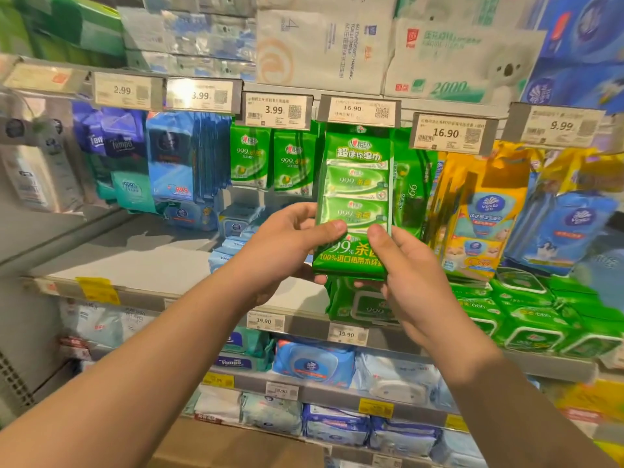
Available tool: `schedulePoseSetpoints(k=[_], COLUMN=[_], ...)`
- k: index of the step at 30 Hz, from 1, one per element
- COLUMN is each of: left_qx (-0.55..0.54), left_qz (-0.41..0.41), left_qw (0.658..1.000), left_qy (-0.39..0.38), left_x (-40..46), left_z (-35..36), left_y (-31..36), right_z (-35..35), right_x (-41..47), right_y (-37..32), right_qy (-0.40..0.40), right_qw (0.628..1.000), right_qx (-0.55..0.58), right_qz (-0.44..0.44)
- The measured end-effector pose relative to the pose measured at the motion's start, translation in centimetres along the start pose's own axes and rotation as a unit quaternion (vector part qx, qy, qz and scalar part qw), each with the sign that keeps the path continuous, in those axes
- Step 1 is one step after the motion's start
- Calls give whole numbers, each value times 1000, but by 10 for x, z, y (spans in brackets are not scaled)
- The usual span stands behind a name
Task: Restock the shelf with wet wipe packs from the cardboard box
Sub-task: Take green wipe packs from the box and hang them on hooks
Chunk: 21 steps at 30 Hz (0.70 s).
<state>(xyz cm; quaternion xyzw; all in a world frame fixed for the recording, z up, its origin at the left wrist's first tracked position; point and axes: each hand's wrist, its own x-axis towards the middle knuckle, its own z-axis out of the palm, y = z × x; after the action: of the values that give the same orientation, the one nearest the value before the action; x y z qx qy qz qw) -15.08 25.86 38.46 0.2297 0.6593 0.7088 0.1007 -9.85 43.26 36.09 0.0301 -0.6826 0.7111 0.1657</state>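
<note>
Evidently midway, both hands, left hand [287, 241] and right hand [410, 265], clamp 1 green wet wipe pack [354, 204], raised toward its peg under the 16.90 price tag [359, 111], while the shelf [141, 261] left stays largely bare; no cardboard box is clearly visible.

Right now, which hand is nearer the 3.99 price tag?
Left. The left hand grips the green wipe pack directly below the 3.99 price tag; the right hand holds the pack's lower right, farther away.
</note>
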Motion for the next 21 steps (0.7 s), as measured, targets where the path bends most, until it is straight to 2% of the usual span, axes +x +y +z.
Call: schedulePoseSetpoints(k=[8,21], left_qx=[20,32], left_qz=[-10,-90], left_qw=[1000,995], left_qy=[21,27], left_x=[9,38], left_z=[-1,-6], left_y=[10,25], right_z=[6,13], right_x=[11,38], right_y=[-14,-25], right_qy=[20,50], right_qw=[1000,996], right_qx=[4,22], right_qz=[17,75])
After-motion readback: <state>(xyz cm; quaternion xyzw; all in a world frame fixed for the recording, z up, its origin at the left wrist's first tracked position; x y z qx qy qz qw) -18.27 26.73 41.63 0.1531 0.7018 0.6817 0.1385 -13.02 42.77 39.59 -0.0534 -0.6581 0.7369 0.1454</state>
